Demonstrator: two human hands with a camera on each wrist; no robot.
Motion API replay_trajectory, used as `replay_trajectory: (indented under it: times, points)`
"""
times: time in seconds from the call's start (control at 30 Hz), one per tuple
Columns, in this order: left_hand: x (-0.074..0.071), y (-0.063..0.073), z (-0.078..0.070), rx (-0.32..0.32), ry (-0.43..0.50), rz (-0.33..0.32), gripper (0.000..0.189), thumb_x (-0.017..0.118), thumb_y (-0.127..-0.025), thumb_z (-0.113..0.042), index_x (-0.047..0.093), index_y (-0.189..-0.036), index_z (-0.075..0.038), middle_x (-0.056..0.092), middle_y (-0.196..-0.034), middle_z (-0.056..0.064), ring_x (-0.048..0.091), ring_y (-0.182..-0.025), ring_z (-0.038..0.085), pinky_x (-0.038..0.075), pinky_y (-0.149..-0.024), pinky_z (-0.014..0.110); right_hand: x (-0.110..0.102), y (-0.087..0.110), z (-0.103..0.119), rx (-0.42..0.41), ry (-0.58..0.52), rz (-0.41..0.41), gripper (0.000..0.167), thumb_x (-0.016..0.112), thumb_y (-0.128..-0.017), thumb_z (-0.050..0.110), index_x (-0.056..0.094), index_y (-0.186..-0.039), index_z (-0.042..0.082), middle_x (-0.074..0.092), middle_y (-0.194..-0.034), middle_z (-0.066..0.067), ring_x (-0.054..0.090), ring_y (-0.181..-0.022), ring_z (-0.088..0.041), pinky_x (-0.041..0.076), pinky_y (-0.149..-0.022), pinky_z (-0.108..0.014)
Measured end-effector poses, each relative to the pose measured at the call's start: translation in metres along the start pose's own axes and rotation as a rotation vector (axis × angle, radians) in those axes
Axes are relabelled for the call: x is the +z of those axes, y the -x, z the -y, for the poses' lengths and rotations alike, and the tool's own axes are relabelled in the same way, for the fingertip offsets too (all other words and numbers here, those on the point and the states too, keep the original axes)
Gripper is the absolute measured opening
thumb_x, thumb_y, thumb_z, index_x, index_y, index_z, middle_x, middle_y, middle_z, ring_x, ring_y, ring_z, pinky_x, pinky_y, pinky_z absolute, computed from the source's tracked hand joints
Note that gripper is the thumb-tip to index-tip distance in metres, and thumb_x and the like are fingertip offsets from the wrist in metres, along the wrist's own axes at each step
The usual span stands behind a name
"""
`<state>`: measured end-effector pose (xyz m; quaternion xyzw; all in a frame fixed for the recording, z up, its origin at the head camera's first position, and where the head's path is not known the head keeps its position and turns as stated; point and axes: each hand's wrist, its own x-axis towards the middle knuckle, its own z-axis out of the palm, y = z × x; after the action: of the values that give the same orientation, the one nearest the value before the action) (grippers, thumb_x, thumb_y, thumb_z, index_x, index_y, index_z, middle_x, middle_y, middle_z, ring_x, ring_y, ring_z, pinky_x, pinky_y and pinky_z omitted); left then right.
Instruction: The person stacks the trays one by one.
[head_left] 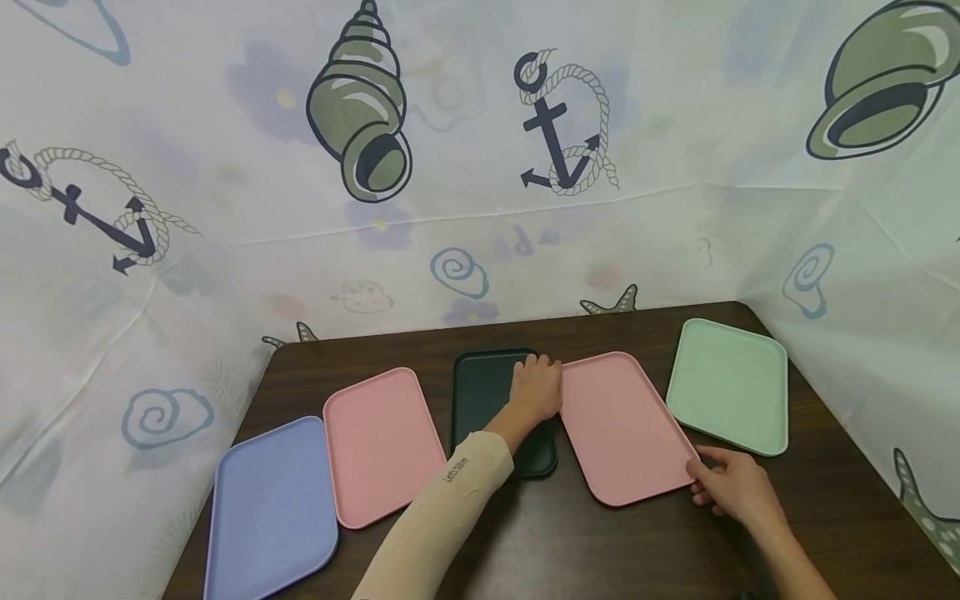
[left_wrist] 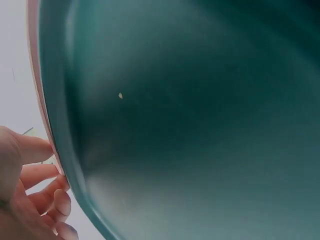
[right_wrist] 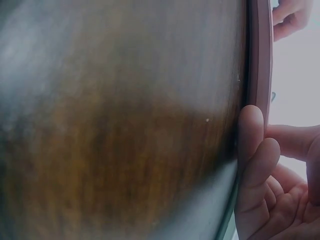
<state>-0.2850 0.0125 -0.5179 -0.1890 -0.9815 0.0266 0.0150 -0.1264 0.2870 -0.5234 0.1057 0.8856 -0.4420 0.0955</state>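
A pink rectangular tray [head_left: 626,429] lies at a slant between a dark green tray [head_left: 487,387] and a light green tray [head_left: 729,387]. My left hand [head_left: 537,387] reaches across the dark green tray and grips the pink tray's upper left edge. In the left wrist view, its thumb and fingers meet at the thin pink rim [left_wrist: 36,65]. At the lower right corner, my right hand [head_left: 738,487] pinches the same tray. Thumb on top and fingers [right_wrist: 252,177] against the underside show in the right wrist view.
Another pink tray [head_left: 384,450] and a blue tray [head_left: 273,504] lie to the left on the dark wooden table [head_left: 525,546]. A white cloth [head_left: 480,108] printed with shells and anchors hangs behind and along both sides.
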Motion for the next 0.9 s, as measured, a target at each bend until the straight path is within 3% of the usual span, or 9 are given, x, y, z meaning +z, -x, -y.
replay_trajectory:
  times: [0.43, 0.9]
  points:
    - [0.0029, 0.0003, -0.0005, -0.007, 0.040, -0.002, 0.043, 0.056, -0.098, -0.026, 0.056, -0.140, -0.016, 0.058, -0.125, 0.005, 0.051, -0.104, 0.022, 0.042, -0.079, 0.038, 0.0010, -0.0003, 0.0012, 0.001, -0.025, 0.000, 0.053, 0.059, -0.096, 0.019, 0.047, -0.134, -0.016, 0.070, -0.070, -0.007, 0.069, -0.061, -0.020, 0.054, -0.051, -0.034]
    - [0.0007, 0.0023, 0.0020, -0.021, 0.214, -0.033, 0.039, 0.059, -0.095, -0.022, 0.063, -0.133, -0.013, 0.062, -0.116, 0.007, 0.054, -0.096, 0.022, 0.040, -0.067, 0.034, -0.0005, 0.0009, 0.0001, -0.001, -0.067, -0.013, 0.052, 0.060, -0.096, 0.015, 0.047, -0.132, -0.019, 0.071, -0.071, -0.010, 0.070, -0.062, -0.021, 0.055, -0.052, -0.034]
